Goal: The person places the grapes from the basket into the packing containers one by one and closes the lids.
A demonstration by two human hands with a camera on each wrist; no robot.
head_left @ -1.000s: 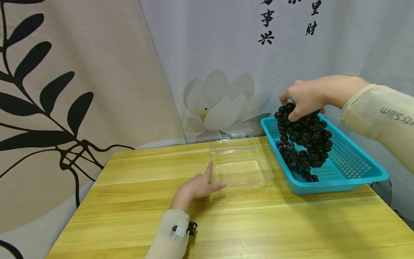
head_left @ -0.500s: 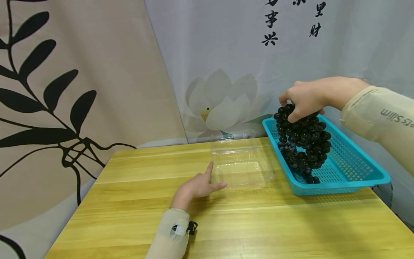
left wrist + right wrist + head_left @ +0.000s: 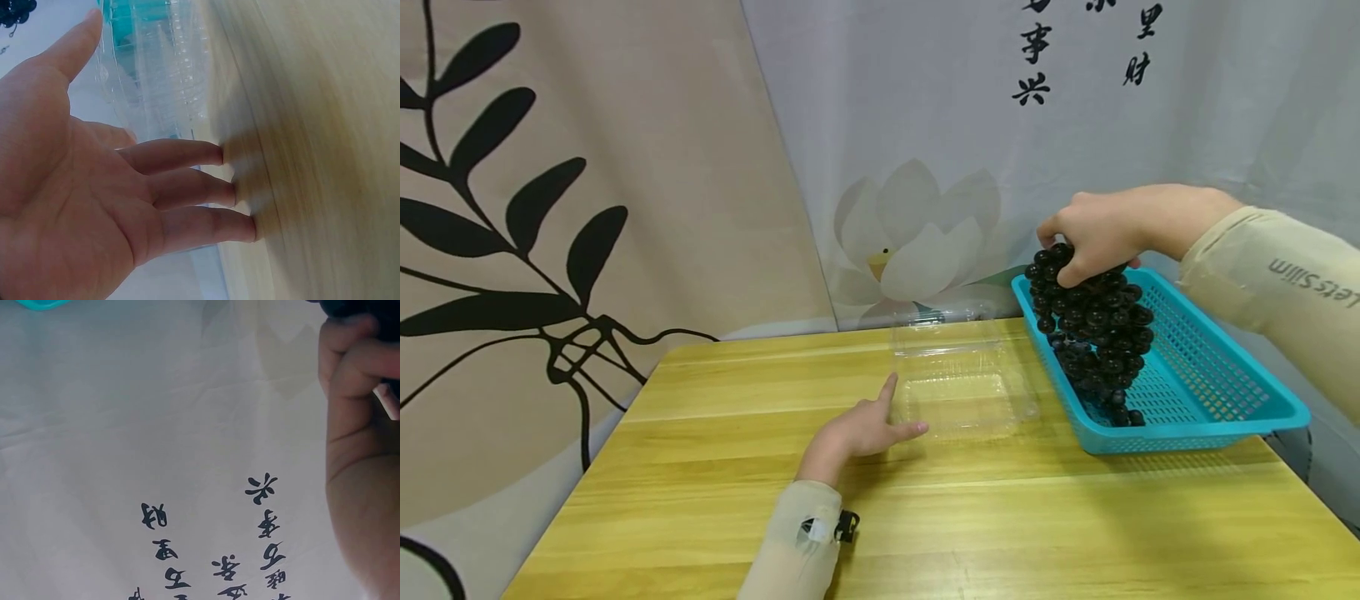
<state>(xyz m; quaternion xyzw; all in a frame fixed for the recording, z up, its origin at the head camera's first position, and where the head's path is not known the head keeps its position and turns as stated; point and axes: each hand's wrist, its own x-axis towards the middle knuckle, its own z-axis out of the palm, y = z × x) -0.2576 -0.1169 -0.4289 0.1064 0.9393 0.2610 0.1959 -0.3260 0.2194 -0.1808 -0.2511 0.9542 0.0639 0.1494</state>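
Observation:
My right hand (image 3: pixel 1101 233) grips the top of a large bunch of dark grapes (image 3: pixel 1097 321). The bunch hangs over the left side of a turquoise mesh basket (image 3: pixel 1210 431), and its lower end overlaps the basket floor in the head view. Only part of the curled right hand and a dark edge of the grapes (image 3: pixel 359 309) show in the right wrist view. My left hand (image 3: pixel 861 429) rests with extended fingers at the left side of a clear plastic clamshell box (image 3: pixel 958 404), lid raised. In the left wrist view, three fingertips (image 3: pixel 240 225) touch the wooden table.
The basket stands at the right end of the wooden table (image 3: pixel 700 467), partly overhanging its edge. Behind the table hangs a printed curtain (image 3: pixel 700 167) with leaves, a lotus and black characters. A dark cable lies beyond the right edge.
The right hand and the hanging grapes have shifted slightly left and a little down over the basket. The left hand and clear box keep their places while the head view drifts slightly.

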